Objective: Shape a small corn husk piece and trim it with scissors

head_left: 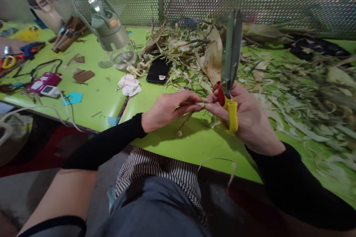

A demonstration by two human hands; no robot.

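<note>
Where the green table (97,92) meets the mesh wall, a heap of dry corn husks (194,52) spreads wide, with a black phone (158,70) at its edge. Just above the table's near edge, the right hand (247,118) grips shears (230,66), blades upright and shut, while its fingertips pinch a thin husk strip (200,105). The left hand (167,109), palm down, pinches the strip's other end. It looks light, papery and easily torn; best held by its ends.
</note>
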